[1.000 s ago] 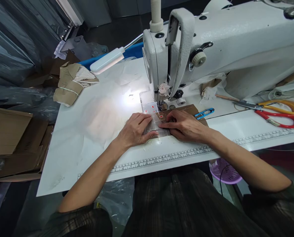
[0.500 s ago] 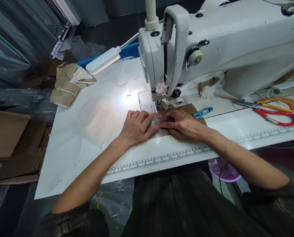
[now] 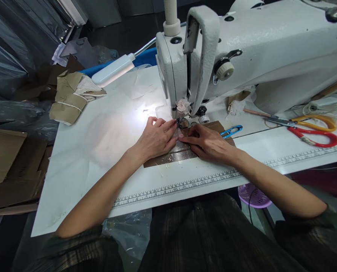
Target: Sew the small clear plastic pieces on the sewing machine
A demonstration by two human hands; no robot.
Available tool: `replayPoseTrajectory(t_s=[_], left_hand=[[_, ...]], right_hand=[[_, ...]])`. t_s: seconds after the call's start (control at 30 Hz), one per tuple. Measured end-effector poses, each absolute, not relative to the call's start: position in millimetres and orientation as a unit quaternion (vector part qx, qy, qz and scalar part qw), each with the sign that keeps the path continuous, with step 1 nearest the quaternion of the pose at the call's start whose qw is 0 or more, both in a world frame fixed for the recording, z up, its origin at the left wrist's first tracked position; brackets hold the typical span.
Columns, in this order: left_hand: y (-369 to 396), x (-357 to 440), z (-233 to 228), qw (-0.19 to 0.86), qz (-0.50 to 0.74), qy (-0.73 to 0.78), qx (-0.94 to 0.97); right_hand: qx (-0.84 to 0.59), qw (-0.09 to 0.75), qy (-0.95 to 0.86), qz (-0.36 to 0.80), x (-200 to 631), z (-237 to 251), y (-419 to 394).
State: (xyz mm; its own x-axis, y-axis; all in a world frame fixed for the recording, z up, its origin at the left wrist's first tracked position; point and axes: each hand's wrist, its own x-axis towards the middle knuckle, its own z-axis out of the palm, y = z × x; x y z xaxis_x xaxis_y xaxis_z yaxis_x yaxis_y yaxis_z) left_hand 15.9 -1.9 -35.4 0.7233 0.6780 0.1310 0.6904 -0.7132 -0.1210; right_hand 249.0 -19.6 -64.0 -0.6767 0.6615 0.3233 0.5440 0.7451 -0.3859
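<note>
Nearest the camera: dark plaid clothing over the person's lap, then the front edge of the white table with a printed ruler strip running along it. A purple basket shows below the table edge on the right. Both forearms reach in over the ruler. Left hand lies palm down, fingers together and flat, pressing on the brown piece; not clamped on anything. Right hand is likewise flat on the same piece, index finger stretched toward the left, its tip just beside the left hand's fingertips (the two hands nearly meet there). The brown piece lies flat on the table between and under both hands, its far end right at the needle area of the sewing machine; a clear gridded sheet seems to lie on it, hard to tell. Blue snips sit just right of the right hand. Further right, well apart, red scissors and yellow scissors lie side by side near the machine base. Behind the hands, the lamp on its flexible neck lights the table. Far left: a banded bundle of brown pieces on the table corner, and cardboard boxes off the table.
</note>
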Motion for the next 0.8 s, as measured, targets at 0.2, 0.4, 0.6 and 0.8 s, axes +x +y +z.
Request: replayPoseTrajectory(t_s=[0.2, 0.4, 0.6, 0.8], left_hand=[[2, 13, -47, 0.065, -0.113, -0.375, -0.918], [1, 14, -51, 0.048, -0.138, -0.385, -0.911], [0, 13, -54, 0.025, -0.154, -0.399, -0.903], [1, 13, -59, 0.024, -0.170, -0.403, -0.899]], right_hand=[[-0.347, 0.219, -0.903, 0.130, 249, -66, -19], [-0.366, 0.207, -0.899, 0.125, 249, -68, -18], [-0.369, 0.213, -0.895, 0.131, 249, -68, -19], [-0.368, 0.224, -0.893, 0.128, 249, -70, -18]])
